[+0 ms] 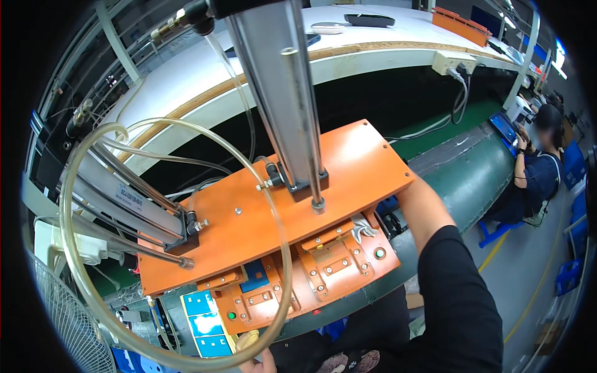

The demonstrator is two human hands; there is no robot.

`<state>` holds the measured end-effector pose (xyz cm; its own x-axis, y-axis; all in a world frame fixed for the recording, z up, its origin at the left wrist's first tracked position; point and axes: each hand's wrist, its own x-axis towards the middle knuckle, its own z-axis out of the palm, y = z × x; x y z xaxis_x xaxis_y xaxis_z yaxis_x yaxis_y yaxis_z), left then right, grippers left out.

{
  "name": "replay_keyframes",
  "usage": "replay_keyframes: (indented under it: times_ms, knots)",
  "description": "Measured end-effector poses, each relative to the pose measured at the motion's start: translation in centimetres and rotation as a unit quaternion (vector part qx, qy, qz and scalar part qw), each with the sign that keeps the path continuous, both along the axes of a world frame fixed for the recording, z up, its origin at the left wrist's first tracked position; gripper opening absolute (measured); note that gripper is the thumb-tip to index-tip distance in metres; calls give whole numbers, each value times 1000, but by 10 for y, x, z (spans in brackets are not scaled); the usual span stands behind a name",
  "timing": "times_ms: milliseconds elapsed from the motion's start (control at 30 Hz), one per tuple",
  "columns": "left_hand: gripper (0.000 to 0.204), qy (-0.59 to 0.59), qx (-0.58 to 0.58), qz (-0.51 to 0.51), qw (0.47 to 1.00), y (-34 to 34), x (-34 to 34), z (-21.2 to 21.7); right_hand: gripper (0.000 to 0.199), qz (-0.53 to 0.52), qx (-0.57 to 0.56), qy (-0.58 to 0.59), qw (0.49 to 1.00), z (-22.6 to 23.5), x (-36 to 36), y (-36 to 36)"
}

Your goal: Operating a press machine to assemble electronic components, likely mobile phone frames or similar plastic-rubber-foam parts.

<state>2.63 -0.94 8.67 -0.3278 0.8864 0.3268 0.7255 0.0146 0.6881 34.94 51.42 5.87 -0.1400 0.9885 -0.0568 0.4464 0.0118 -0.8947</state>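
Observation:
At the bottom edge, my left hand [260, 362] has yellow covers on its bent fingertips, close to the corner of a yellow-edged sheet with blue panels [208, 324]. Its fingers look closed, but the clear hose in front hides what they grip, if anything. My right arm reaches up past the right end of an orange press [348, 163]; the hand and its fingers are hidden behind the top plate. Under that plate sits an orange fixture bed [336, 270] with metal blocks, screws and a green button [380, 253] near its right end. A blue piece [254, 276] lies in its left part.
Two upright air cylinders [273, 93] rise from the press, and a clear hose [69, 236] loops across the front. A green conveyor belt [454, 168] runs behind. A white bench [385, 37] stands beyond it, a fan guard [59, 304] at left. Another person [541, 171] sits at right.

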Motion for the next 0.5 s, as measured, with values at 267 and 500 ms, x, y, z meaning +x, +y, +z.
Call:
replay_keyframes:
  times_ms: [267,500]
  knots:
    - [31,-45,104,-116,987,16,20,1,43,-74,-121,165,976,52,87,-171]
    - [55,-152,84,-361,916,27,49,4,42,18,-190,506,841,45,72,-386]
